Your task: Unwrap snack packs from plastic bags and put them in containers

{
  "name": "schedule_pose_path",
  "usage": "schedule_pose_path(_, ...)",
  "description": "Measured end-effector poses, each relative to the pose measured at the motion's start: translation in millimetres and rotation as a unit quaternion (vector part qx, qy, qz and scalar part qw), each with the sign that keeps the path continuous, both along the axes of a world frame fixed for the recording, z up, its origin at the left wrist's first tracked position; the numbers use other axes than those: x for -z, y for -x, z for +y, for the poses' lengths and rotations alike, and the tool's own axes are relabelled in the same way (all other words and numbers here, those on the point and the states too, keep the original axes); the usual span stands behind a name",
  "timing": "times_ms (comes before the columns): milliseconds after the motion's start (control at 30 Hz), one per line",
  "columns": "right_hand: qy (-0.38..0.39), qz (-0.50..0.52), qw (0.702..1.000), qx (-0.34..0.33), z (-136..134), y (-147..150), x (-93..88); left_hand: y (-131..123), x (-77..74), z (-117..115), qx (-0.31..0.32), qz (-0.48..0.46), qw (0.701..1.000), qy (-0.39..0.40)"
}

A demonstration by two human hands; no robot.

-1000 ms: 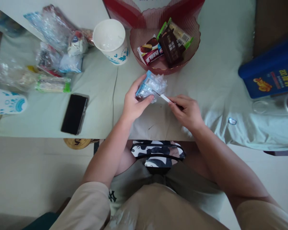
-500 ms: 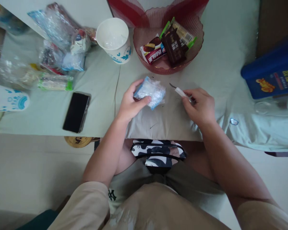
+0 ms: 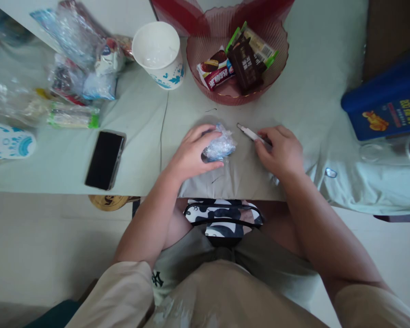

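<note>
My left hand (image 3: 198, 152) curves around a crumpled clear-and-blue plastic packet (image 3: 220, 145), its fingers over the top and its thumb along the near side. The packet sits low at the cloth, and what it contains is hidden by the crinkled wrap. My right hand (image 3: 282, 150) pinches a slim white-handled knife (image 3: 250, 133) whose thin tip points up and left. A small gap separates that tip from the packet. Just beyond both hands stands a pink ribbed bowl (image 3: 222, 96) with several wrapped snacks (image 3: 246, 64) in it.
A white paper cup (image 3: 160, 57) stands left of the bowl. Further left lie a black phone (image 3: 105, 160), several plastic-wrapped packets (image 3: 75, 41) and a tipped paper cup (image 3: 12, 140). On the right are a blue package (image 3: 379, 107) and a clear container (image 3: 386, 152). The cloth-covered table edge runs before my lap.
My left hand has turned over the packet, its fingers shifting to the top, and the packet has moved slightly. The knife has tilted flatter in my right hand. The view has shifted slightly.
</note>
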State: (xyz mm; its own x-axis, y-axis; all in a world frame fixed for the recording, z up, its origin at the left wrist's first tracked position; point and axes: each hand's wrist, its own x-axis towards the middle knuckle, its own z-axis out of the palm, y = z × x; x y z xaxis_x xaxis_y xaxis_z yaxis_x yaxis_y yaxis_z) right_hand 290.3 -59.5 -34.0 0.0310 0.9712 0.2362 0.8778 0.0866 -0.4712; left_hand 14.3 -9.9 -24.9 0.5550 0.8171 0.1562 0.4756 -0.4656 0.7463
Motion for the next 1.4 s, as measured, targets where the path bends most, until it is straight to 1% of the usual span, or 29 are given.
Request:
schedule_pose_path(67,-0.010,0.002,1.000,-0.002,0.1,0.1,-0.6,-0.3,-1.7,-0.4,-0.020,-0.006,1.000,-0.003)
schedule_pose_path(167,-0.016,0.014,1.000,-0.019,-1.7,5.2,-2.4,-1.3,-3.0,-0.1,-0.081,-0.041,0.996,0.012)
schedule_pose_path(233,-0.013,0.047,0.996,-0.068,-4.3,12.8,-4.3,-2.8,-1.2,0.4,-0.129,-0.081,0.987,0.053)
schedule_pose_path(300,-0.008,0.081,0.987,-0.141,-6.8,22.0,-6.2,-4.6,2.8,1.1,-0.156,-0.130,0.973,0.113)
schedule_pose_path(367,-0.002,0.091,0.977,-0.192,-8.4,29.4,-7.1,-6.0,7.5,2.3,-0.152,-0.176,0.957,0.172)
schedule_pose_path(400,0.002,0.088,0.975,-0.202,-8.7,31.7,-7.1,-6.2,9.5,3.0,-0.147,-0.194,0.950,0.195)
schedule_pose_path(500,0.022,0.084,0.978,-0.192,-9.0,32.7,-5.8,-5.2,11.6,5.1,-0.144,-0.227,0.934,0.237)
schedule_pose_path(633,0.033,0.112,0.980,-0.162,-10.5,28.5,-3.6,-4.7,5.3,4.2,-0.131,-0.238,0.920,0.281)
schedule_pose_path(733,0.037,0.130,0.975,-0.174,-11.2,27.8,-4.5,-6.8,1.2,2.4,-0.114,-0.245,0.910,0.315)
schedule_pose_path(800,0.047,0.136,0.974,-0.177,-10.9,28.9,-6.3,-7.6,1.3,2.4,-0.115,-0.243,0.911,0.314)
schedule_pose_path(900,0.039,0.144,0.978,-0.145,-9.8,31.5,-9.1,-6.5,3.0,4.2,-0.132,-0.233,0.916,0.298)
schedule_pose_path(967,0.019,0.151,0.980,-0.126,-8.8,31.6,-10.3,-4.7,3.4,6.2,-0.147,-0.228,0.918,0.290)
schedule_pose_path(1067,-0.034,0.167,0.977,-0.127,-6.4,25.1,-10.3,0.0,4.5,10.4,-0.189,-0.212,0.922,0.264)
schedule_pose_path(1167,-0.087,0.171,0.975,-0.116,-2.8,10.7,-8.7,7.3,11.2,15.4,-0.229,-0.185,0.930,0.220)
schedule_pose_path(1300,-0.128,0.177,0.975,-0.048,0.7,-5.6,-7.4,17.1,23.6,19.2,-0.245,-0.135,0.949,0.144)
schedule_pose_path(1367,-0.148,0.206,0.967,-0.027,-0.3,-6.7,-8.9,18.9,24.1,19.0,-0.252,-0.115,0.956,0.097)
schedule_pose_path(1400,-0.154,0.221,0.962,-0.027,-1.5,-5.5,-10.1,18.9,22.2,18.5,-0.259,-0.111,0.956,0.078)
